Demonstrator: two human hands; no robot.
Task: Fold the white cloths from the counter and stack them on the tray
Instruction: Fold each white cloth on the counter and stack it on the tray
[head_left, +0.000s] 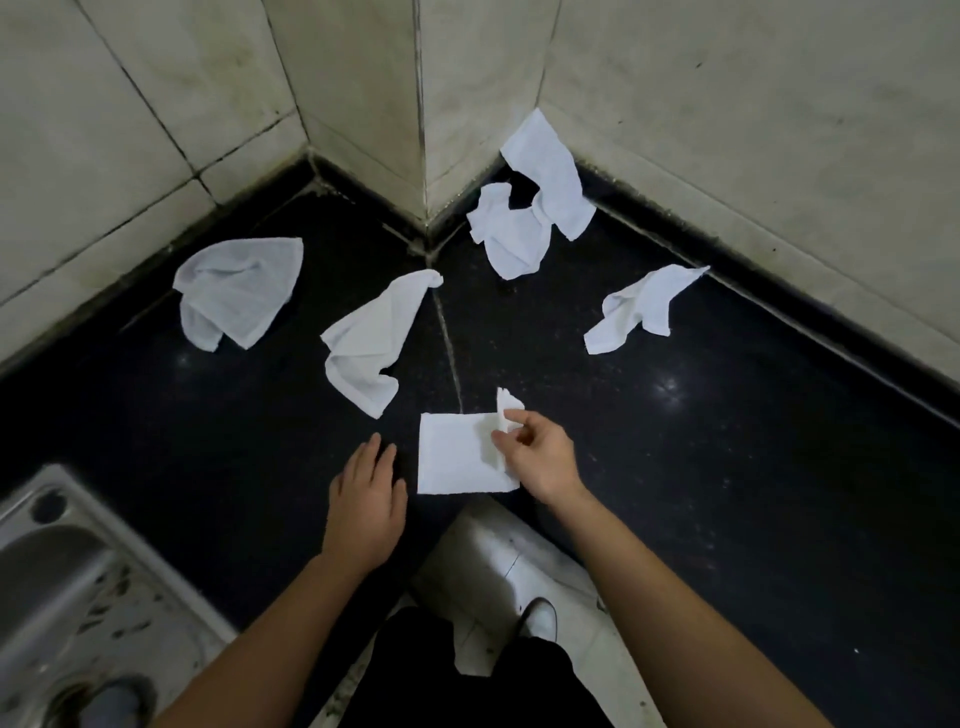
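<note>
White cloth (457, 457) lies flat on the black counter (727, 467), near the front edge, between both hands. It is folded to a neat rectangle with straight edges and no big wrinkles on the flat part.

Right hand (540, 457) reaches in from the right, forearm bare. Thumb and forefinger pinch a raised flap at the cloth's top right corner; the flap stands up crumpled off the counter. The other fingers are curled under.

Left hand (366, 499) is palm down on the counter just left of the cloth. Its fingers are straight, close together and pointing away from the body. A thin dark gap shows between hand and cloth, so they look apart.

Five crumpled cloths lie further back on the counter:
- Far-left cloth (239, 296), bunched near the wall.
- Middle cloth (369, 343), just behind the folded one.
- Corner cloth (514, 234), touching the rear cloth (550, 171), which leans up the tiled wall (156, 104).
- Right cloth (639, 312), near the right wall.

Steel sink (52, 571) at lower left. White shoe (540, 618) on pale floor below the counter edge.
</note>
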